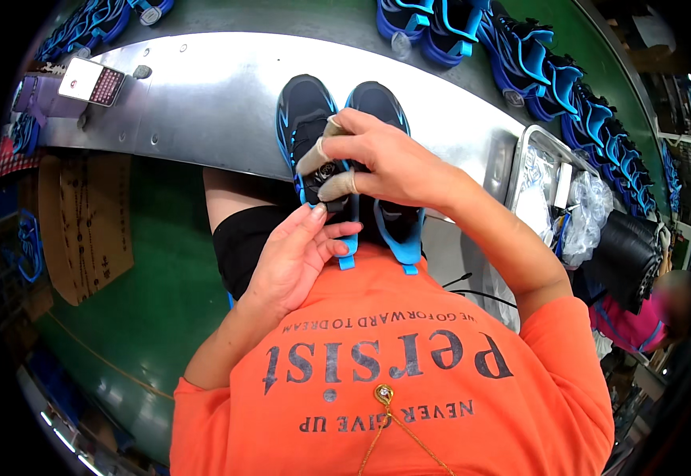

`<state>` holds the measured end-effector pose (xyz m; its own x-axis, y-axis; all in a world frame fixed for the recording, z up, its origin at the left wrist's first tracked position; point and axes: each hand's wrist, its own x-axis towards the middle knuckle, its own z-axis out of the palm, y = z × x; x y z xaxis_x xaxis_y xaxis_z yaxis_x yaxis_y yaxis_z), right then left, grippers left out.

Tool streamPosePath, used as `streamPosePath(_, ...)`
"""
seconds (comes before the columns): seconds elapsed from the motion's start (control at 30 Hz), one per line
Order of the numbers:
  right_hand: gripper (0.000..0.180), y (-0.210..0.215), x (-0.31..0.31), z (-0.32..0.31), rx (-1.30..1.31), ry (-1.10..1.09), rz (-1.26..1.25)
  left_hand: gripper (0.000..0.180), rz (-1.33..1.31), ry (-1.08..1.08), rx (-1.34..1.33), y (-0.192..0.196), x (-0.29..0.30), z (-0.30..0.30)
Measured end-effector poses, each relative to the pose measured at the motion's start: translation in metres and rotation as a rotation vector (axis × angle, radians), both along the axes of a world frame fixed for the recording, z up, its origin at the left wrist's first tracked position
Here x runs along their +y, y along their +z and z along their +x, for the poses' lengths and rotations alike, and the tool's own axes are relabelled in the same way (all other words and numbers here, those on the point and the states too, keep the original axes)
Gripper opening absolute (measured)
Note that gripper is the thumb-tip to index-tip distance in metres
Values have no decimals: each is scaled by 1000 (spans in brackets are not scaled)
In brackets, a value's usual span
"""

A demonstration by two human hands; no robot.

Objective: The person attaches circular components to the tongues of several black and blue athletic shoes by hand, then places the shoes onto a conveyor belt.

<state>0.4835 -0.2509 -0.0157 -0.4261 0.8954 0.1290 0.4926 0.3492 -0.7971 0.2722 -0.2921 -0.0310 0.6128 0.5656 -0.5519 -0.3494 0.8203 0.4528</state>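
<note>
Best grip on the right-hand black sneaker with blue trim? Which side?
Likely pinch the sneaker by its bright blue heel tab, from the person's side: the tab protrudes toward the orange shirt, while the right hand hides the midsection.

The surface (210, 95) is viewed from the head, steeply downward and close, its near edge crossing above centre.

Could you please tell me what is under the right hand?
Parts of the left shoe and right shoe. Both toes and blue heel loops show; the right hand hides the right shoe's middle.
</note>
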Motion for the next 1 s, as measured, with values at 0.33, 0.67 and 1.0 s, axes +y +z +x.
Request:
streamPosePath(0.33,17,-8,3,9,64,-131,134,34,59,1,39,6,1,2)
streamPosePath(0.67,42,26,-58,72,23,-198,-331,32,936,-604,607,54,2,8)
streamPosePath(1.0,34,7,-66,56,20,-381,-133,19,1606,-780,1038,18,6,51)
